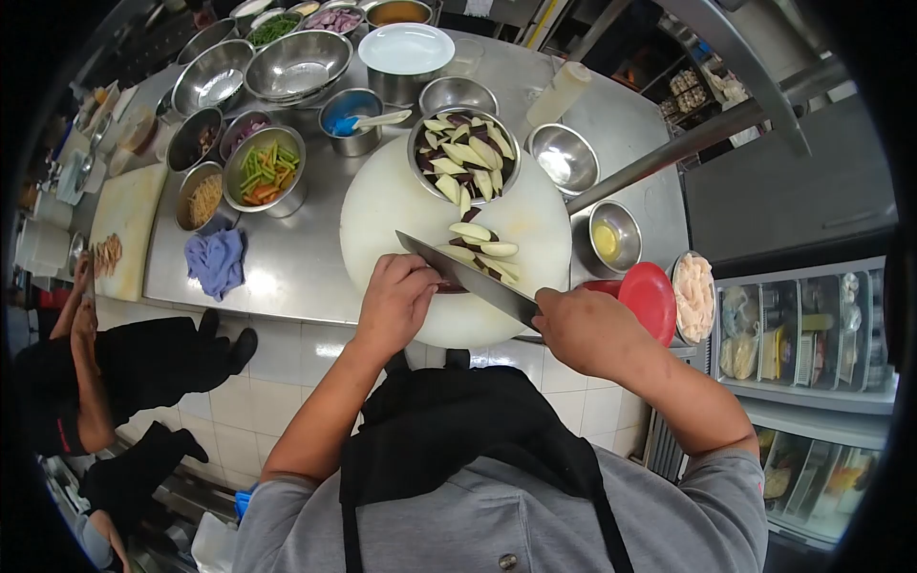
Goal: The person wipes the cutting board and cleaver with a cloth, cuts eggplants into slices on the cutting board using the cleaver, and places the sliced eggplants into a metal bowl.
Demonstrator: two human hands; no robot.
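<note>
A broad knife (468, 275) is held by its handle in my right hand (585, 328), its blade slanting up to the left over the round white cutting board (382, 205). My left hand (398, 294) has its fingers curled on a dark purple eggplant piece (449, 285) beside the blade, which partly hides it. Cut pale eggplant wedges (497, 248) lie on the board just beyond the knife. Farther back, a steel bowl (414, 164) full of eggplant wedges stands on the board.
Steel bowls (564, 158), a pot with a blue item (351, 122), a vegetable container (266, 172) and a blue cloth (214, 263) surround the board. A red plate (647, 304) is at right. A co-worker's hands (84, 286) are at far left.
</note>
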